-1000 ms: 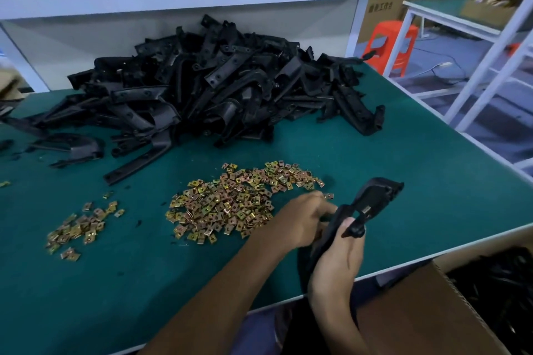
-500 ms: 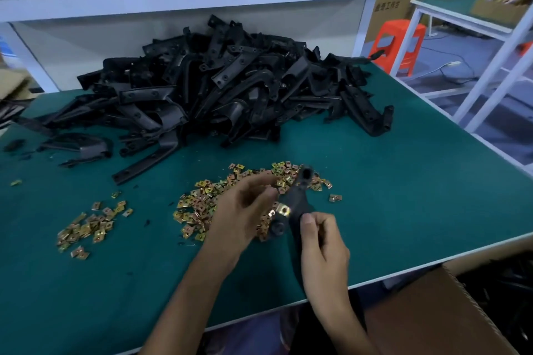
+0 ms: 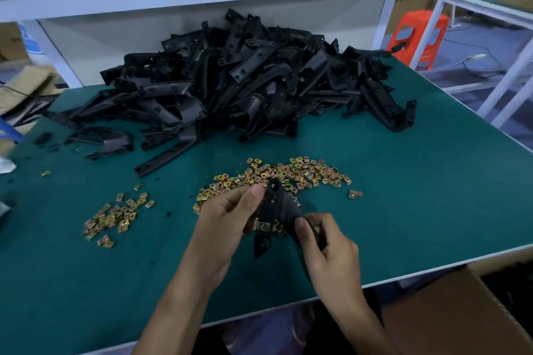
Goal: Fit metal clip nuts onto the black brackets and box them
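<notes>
Left hand grip pinches the bracket at its far end; right hand grip curls round the near arm. One clip nut is seated mid-bracket. Held just over loose clip nuts on the surface. Bracket heap far, cardboard box near right.

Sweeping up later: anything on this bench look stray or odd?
Mostly tidy. One nut lies apart, right of the big nut pile; another sits far left. Black scraps lie left of the bracket heap.
</notes>
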